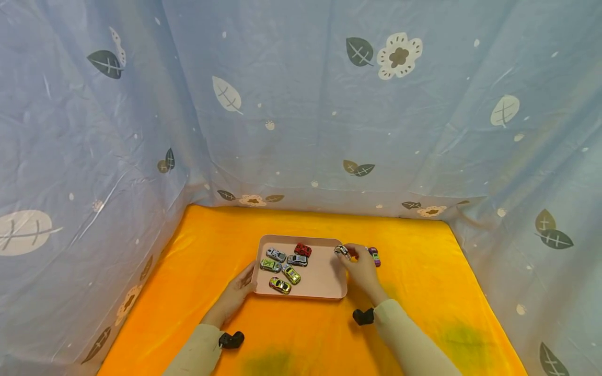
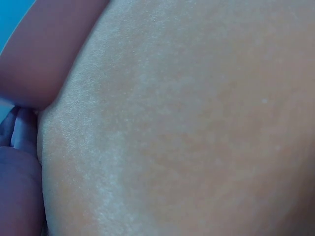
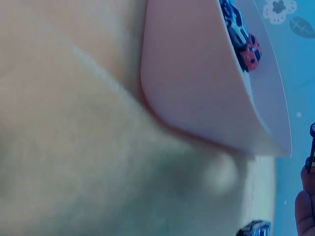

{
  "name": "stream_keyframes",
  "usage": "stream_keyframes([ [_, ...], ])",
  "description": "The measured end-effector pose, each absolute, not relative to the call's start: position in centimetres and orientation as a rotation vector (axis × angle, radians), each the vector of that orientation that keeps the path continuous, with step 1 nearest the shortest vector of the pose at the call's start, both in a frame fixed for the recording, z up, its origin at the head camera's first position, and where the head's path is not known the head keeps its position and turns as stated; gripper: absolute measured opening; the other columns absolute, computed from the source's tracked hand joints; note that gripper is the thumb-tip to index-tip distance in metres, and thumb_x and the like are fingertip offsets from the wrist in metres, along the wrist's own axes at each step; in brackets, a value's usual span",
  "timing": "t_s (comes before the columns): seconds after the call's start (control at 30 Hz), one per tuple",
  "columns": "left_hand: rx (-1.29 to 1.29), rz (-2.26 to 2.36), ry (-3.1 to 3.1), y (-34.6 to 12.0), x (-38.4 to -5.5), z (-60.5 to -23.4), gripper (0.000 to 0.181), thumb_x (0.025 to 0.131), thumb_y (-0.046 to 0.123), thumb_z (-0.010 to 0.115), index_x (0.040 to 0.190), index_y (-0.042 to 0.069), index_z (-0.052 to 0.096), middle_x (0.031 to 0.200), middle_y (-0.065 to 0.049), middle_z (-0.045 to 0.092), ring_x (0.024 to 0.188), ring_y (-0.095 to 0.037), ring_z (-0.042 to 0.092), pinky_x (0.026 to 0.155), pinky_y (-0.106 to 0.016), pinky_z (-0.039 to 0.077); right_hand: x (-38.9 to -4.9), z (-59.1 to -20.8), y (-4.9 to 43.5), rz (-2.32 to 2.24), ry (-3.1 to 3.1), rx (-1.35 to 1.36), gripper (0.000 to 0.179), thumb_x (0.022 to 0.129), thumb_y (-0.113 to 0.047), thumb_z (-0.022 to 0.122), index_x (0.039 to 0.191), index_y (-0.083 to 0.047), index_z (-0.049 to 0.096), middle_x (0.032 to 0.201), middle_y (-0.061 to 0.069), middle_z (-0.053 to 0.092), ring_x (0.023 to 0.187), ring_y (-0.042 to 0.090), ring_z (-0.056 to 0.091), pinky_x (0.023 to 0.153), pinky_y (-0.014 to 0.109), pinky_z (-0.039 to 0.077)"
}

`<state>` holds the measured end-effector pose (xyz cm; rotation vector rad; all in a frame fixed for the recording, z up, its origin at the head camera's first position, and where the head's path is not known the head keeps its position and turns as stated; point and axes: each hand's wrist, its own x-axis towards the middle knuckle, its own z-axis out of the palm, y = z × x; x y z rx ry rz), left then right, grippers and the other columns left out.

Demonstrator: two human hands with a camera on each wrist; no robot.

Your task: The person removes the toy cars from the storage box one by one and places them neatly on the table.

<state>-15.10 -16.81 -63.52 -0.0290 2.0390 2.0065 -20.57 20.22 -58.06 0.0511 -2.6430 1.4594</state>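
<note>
My right hand [image 1: 362, 269] pinches a small black-and-white toy car [image 1: 342, 251] over the right end of a shallow pink tray [image 1: 322, 279]. In the right wrist view, its fingertips [image 3: 307, 196] and part of that car show at the right edge. The left hand [image 1: 235, 292] grips the tray's left side near the front corner; the left wrist view shows its fingers against the tray wall [image 2: 44, 49]. Inside the tray's left half lie several toy cars, among them a red one [image 1: 303, 250], a green one [image 1: 270, 265] and a yellow one [image 1: 291, 274].
A purple toy car [image 1: 374, 256] lies on the yellow cloth [image 1: 301, 334] just right of the right hand, partly hidden by it. Pale blue curtains [image 1: 301, 104] with leaf and flower prints stand behind and on both sides.
</note>
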Motion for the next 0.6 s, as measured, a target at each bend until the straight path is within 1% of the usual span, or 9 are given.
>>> stream_keyframes([
  [0.13,-0.039,2.017,2.021,-16.8,-15.1,-63.6,0.061,0.099,0.009,0.054,0.153,0.029,0.031,0.157,-0.005,0.028,0.142,-0.029,0.027,0.111,-0.046,0.027,-20.6,-58.2,21.1,1.45,-2.625,0.037,0.035,0.089,-0.027,0.072,0.117,-0.006,0.066,0.11,0.009,0.062,0.096,0.024,0.056,0.083,0.038,0.05],
  [0.2,-0.031,2.026,2.012,-16.8,-15.2,-63.6,0.061,0.1,0.009,0.053,0.153,0.028,0.03,0.157,-0.006,0.028,0.142,-0.029,0.027,0.111,-0.046,0.028,-20.7,-58.3,21.6,1.466,-2.612,0.011,0.036,0.089,-0.026,0.072,0.117,-0.006,0.065,0.11,0.009,0.062,0.095,0.023,0.057,0.08,0.034,0.051],
  [0.3,-0.025,2.039,1.995,-16.8,-15.2,-63.7,0.061,0.1,0.008,0.053,0.153,0.028,0.03,0.157,-0.005,0.027,0.142,-0.028,0.027,0.111,-0.045,0.028,-20.7,-58.4,22.5,1.493,-2.59,-0.048,0.037,0.089,-0.028,0.072,0.118,-0.005,0.064,0.11,0.01,0.061,0.093,0.023,0.059,0.075,0.028,0.053],
  [0.37,-0.027,2.037,1.995,-16.8,-15.2,-63.7,0.061,0.1,0.008,0.053,0.153,0.028,0.03,0.157,-0.005,0.027,0.142,-0.028,0.027,0.111,-0.045,0.028,-20.7,-58.5,23.2,1.502,-2.578,-0.099,0.04,0.089,-0.031,0.071,0.119,-0.005,0.063,0.111,0.01,0.061,0.094,0.023,0.058,0.075,0.026,0.052],
  [0.47,-0.037,2.023,1.998,-16.8,-15.2,-63.7,0.061,0.1,0.01,0.053,0.153,0.029,0.031,0.157,-0.003,0.028,0.142,-0.027,0.027,0.111,-0.044,0.028,-20.7,-58.7,24.3,1.502,-2.571,-0.175,0.045,0.089,-0.034,0.071,0.121,-0.005,0.061,0.109,0.012,0.06,0.094,0.024,0.058,0.076,0.031,0.052],
  [0.6,-0.03,2.017,2.004,-16.9,-15.3,-63.8,0.061,0.1,0.01,0.053,0.153,0.029,0.03,0.157,-0.003,0.027,0.142,-0.028,0.026,0.111,-0.045,0.028,-20.7,-58.9,25.9,1.483,-2.574,-0.261,0.048,0.091,-0.034,0.068,0.125,-0.002,0.058,0.113,0.016,0.058,0.1,0.028,0.054,0.084,0.041,0.048],
])
